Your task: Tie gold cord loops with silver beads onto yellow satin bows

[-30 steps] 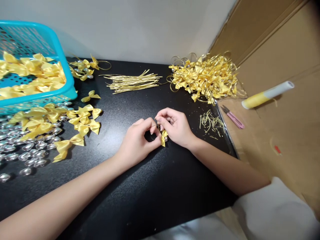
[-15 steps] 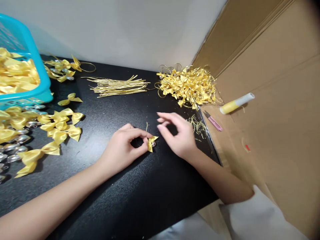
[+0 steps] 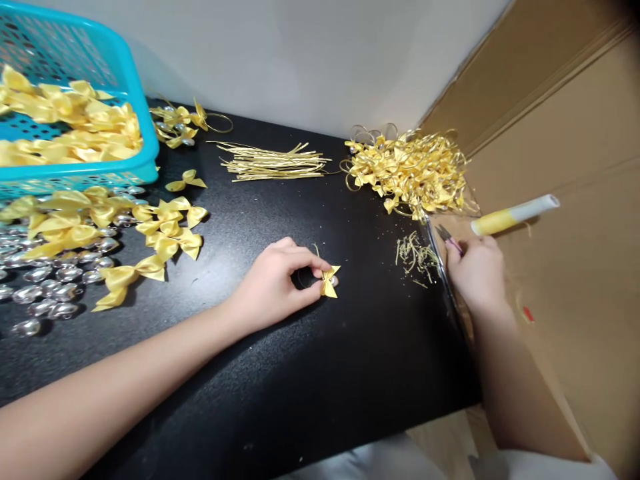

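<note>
Between thumb and fingers, my left hand (image 3: pixel 285 283) pinches a small yellow bow (image 3: pixel 330 282) at the middle of the black table (image 3: pixel 300 387). A silver bell-like bead shows at the bow's right side, and a thin gold cord end sticks up behind it. Past the table's right edge, my right hand (image 3: pixel 477 273) has its fingers closed on the pink handle of small snips (image 3: pixel 444 234), whose blades point up and left. Cut cord scraps (image 3: pixel 415 257) lie on the table just left of that hand.
A blue basket (image 3: pixel 143 127) of yellow bows stands at the left, with silver beads (image 3: pixel 65 290) and loose bows (image 3: pixel 170 230) before it. Gold cords (image 3: pixel 275 163) lie at the back; a heap of finished bows (image 3: pixel 415 167) is back right. A yellow-white roll (image 3: pixel 515 215) rests on cardboard.
My right hand has moved right, away from the bow, and has taken hold of the pink snips. My left hand still pinches the bow. The view has shifted left.
</note>
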Tool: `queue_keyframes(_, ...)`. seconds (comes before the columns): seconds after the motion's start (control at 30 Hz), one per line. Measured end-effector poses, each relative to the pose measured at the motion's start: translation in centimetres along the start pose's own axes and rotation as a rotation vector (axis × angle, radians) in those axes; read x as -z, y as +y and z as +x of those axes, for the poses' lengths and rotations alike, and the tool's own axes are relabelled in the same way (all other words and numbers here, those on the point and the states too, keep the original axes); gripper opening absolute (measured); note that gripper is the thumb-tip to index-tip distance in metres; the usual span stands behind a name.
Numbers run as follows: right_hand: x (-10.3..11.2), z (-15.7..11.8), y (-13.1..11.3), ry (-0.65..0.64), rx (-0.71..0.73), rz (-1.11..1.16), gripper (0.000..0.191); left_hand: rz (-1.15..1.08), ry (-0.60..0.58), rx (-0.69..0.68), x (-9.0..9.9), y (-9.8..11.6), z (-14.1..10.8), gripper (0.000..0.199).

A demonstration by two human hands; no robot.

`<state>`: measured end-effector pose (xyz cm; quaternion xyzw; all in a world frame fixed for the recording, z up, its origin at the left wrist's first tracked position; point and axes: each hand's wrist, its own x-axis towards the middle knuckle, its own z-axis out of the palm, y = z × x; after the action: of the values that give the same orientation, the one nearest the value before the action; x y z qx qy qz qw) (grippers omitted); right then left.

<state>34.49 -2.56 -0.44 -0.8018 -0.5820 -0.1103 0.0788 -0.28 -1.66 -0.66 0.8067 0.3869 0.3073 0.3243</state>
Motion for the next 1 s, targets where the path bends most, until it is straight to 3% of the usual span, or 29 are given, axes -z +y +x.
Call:
queue_keyframes(0.17, 0.3, 0.2, -0.5, -0.031, -0.031, 0.047, 0.039, -0.006, -0.024, 0.004, -0.1, -0.2, -0.2, 0.013)
queue_keyframes(0.3, 2.7, -0.1, -2.6, -0.059, -0.080, 0.215, 0.032, -0.015, -0.020, 0.000, 0.0, -0.3, -0.2, 0.011)
queue_keyframes(0.4, 5.4, -1.3, -5.8, -0.167, 0.095, 0.356, 0.026, -0.015, -0.015, -0.005, 0.0, -0.2, -0.2, 0.010)
queue_keyframes(0.47, 6.8, -2.3, -8.3, -0.329, 0.339, 0.426, 0.022, -0.016, -0.015, -0.006, -0.1, -0.2, -0.2, 0.008)
queue_keyframes(0.53, 7.5, -3.2, -10.5, -0.479, 0.573, 0.411, 0.019, -0.014, -0.015, -0.006, -0.1, -0.2, -0.2, 0.008)
queue_keyframes(0.63, 7.3, -4.0, -12.3, -0.503, 0.784, 0.307, 0.017, -0.015, -0.018, -0.006, 0.0, -0.1, -0.2, 0.009)
queue_keyframes(0.83, 6.8, -4.0, -12.7, -0.392, 0.892, 0.172, 0.018, -0.019, -0.019, -0.001, 0.0, -0.1, -0.2, 0.002)
queue_keyframes(1.0, 7.0, -3.9, -12.8, -0.400, 0.888, 0.148, 0.021, -0.025, -0.021, -0.008, -0.1, -0.1, -0.1, 0.002)
